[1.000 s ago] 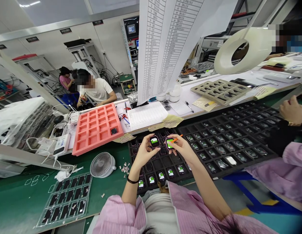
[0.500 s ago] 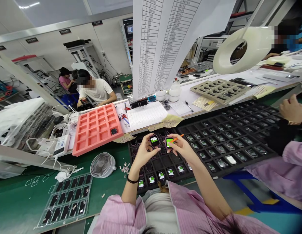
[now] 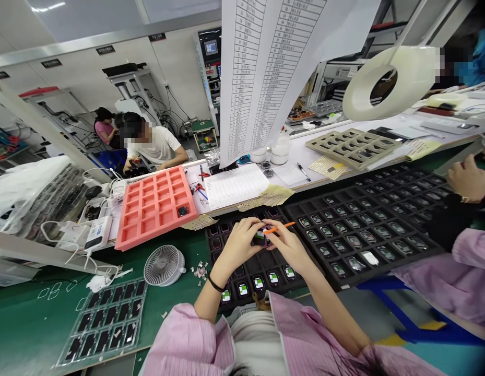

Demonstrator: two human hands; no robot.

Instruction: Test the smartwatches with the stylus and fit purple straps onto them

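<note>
My left hand (image 3: 242, 241) is closed round a small watch-like device (image 3: 260, 236) with a lit green and white screen, partly covered by fingers. Beside it my right hand (image 3: 286, 244) holds an orange stick (image 3: 279, 227), its tip at the device. Whether a second device is in my right fingers is hidden. Both hands are over a black foam tray (image 3: 261, 262). Several devices with lit green and white screens lie in the tray's front row, one of them a lit device (image 3: 258, 282) below my hands.
A second black tray (image 3: 346, 266) with many devices lies to the right, near a co-worker's hand (image 3: 468, 178). A fan (image 3: 164, 265) and a clear tray (image 3: 105, 318) are at the left. A pink tray (image 3: 158, 206) and hanging paper sheets (image 3: 261, 73) stand beyond.
My hands have come together; before, each held a lit device apart from the other. The device in my left hand is now tilted and more covered. The hanging sheets have shifted slightly right.
</note>
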